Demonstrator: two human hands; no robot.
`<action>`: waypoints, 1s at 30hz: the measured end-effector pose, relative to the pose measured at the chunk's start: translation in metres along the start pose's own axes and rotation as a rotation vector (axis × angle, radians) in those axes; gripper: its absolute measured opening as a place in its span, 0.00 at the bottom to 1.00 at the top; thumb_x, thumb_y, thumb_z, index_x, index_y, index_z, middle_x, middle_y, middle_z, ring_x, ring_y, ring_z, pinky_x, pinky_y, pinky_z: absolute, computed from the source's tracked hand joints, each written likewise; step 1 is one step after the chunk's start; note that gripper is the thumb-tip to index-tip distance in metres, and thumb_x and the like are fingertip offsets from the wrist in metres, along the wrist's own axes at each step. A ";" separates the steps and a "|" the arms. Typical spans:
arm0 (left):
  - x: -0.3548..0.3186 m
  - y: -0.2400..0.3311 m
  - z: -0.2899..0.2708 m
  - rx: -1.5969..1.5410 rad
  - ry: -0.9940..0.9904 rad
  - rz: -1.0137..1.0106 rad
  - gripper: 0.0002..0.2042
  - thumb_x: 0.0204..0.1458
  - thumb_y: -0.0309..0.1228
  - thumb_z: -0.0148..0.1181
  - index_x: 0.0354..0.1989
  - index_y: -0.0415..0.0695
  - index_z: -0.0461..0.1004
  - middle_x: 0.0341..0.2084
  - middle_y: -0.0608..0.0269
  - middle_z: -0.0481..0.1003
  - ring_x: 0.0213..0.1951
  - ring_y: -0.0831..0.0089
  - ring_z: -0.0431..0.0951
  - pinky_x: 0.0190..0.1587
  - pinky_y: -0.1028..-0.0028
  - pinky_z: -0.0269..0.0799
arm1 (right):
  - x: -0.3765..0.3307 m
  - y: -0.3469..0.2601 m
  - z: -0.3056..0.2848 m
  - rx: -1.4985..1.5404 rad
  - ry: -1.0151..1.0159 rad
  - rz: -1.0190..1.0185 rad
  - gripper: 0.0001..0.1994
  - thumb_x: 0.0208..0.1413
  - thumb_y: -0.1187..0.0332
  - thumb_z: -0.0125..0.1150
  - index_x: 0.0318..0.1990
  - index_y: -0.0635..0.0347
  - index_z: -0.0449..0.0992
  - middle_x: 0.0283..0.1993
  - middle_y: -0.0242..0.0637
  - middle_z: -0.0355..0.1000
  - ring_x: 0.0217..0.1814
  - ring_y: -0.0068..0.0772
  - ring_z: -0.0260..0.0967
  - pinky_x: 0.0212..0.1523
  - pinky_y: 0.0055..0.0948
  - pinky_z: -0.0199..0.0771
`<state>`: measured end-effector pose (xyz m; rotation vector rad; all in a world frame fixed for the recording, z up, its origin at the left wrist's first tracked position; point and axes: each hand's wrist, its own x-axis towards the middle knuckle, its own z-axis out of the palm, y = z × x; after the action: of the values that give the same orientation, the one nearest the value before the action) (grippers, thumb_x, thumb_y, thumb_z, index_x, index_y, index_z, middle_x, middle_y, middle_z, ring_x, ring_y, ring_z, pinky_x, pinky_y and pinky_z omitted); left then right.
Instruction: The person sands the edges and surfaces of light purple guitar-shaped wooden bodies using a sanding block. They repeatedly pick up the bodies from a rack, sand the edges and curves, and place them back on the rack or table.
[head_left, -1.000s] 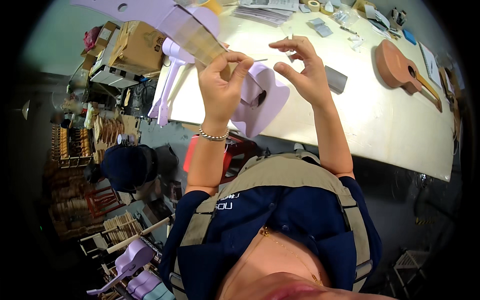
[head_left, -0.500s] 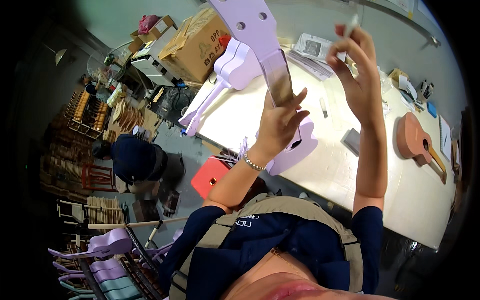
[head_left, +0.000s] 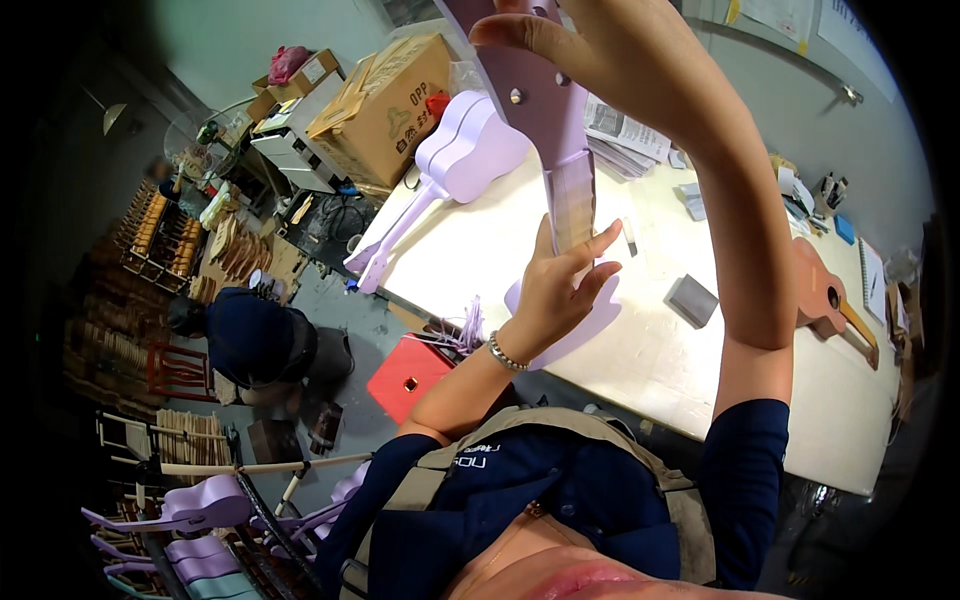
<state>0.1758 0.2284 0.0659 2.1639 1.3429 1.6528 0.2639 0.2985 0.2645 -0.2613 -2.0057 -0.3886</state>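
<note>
A lilac ukulele (head_left: 569,187) stands steeply up from the table, its pegless headstock toward me and its body partly behind my wrist. Around the neck, below the headstock, my left hand (head_left: 560,295) is closed, with thumb and index finger reaching past the edge. At the top edge of the view my right hand (head_left: 600,50) is bent over the headstock, fingers drawn in. Its fingertips are partly cut off, so what they pinch cannot be made out. Two headstock holes show below the right thumb.
On the pale table (head_left: 640,370) lie a grey block (head_left: 692,302), a small blade-like strip (head_left: 629,237), another lilac ukulele (head_left: 470,150), papers (head_left: 630,140) and a brown ukulele (head_left: 820,290). A red stool (head_left: 408,378) stands left, beyond it a seated person (head_left: 255,335). Racked ukuleles (head_left: 205,505) are lower left.
My right hand has swung left from beside the ukulele to its headstock; it pinched a small whitish thing before. My left hand still holds the neck, which has turned slightly more upright.
</note>
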 end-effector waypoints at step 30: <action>0.020 -0.025 -0.019 -0.489 0.001 -0.357 0.17 0.52 0.35 0.55 0.48 0.39 0.70 0.44 0.61 0.68 0.40 0.77 0.69 0.45 0.80 0.63 | -0.187 -0.009 0.024 0.934 -0.073 0.692 0.17 0.52 0.71 0.55 0.48 0.63 0.60 0.35 0.39 0.74 0.37 0.25 0.70 0.40 0.25 0.66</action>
<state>0.1462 0.2496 0.0740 1.5495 1.0951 1.6221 0.3241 0.2966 0.0854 -0.3434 -1.8138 0.9797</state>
